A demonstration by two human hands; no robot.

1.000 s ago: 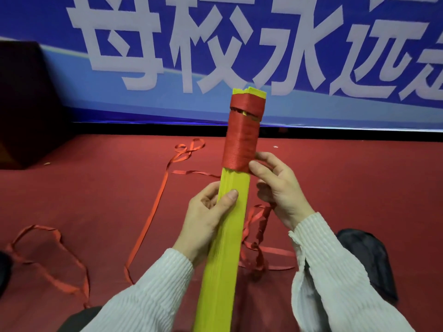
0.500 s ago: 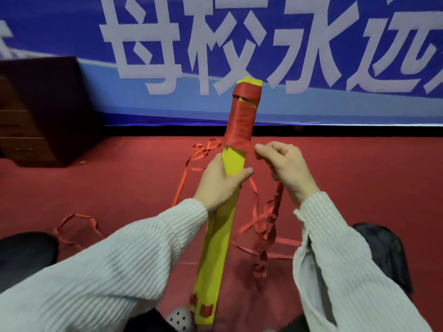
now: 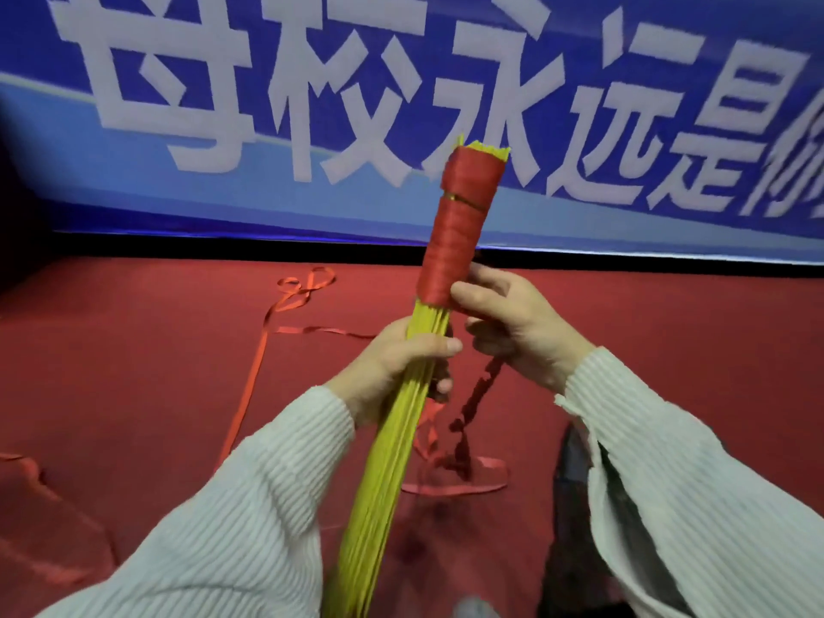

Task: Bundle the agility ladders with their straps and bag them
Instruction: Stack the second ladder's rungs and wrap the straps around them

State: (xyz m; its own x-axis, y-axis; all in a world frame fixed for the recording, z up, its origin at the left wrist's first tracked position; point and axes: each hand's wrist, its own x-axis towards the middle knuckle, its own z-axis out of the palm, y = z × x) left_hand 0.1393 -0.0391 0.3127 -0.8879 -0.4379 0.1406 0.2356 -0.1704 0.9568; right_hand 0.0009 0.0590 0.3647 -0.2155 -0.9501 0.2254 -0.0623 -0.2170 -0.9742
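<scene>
A stack of yellow ladder rungs [image 3: 392, 443] slants upward in front of me, edge-on, its top part wrapped in tight turns of red strap [image 3: 459, 234]. My left hand [image 3: 401, 363] grips the yellow stack just below the wrapping. My right hand [image 3: 512, 318] holds the lower end of the red wrapping with thumb and fingers, and loose red strap [image 3: 472, 408] hangs from it down to the floor. A dark bag [image 3: 575, 519] lies on the floor by my right sleeve.
Long loose red strap [image 3: 263, 350] trails in loops over the red carpet [image 3: 133, 372] to the left. A blue banner [image 3: 312, 104] with white characters stands behind the floor's far edge.
The bundle has turned from flat side to edge-on and tilted right. My left hand slid slightly down the stack; my right hand moved onto the lower end of the wrapping.
</scene>
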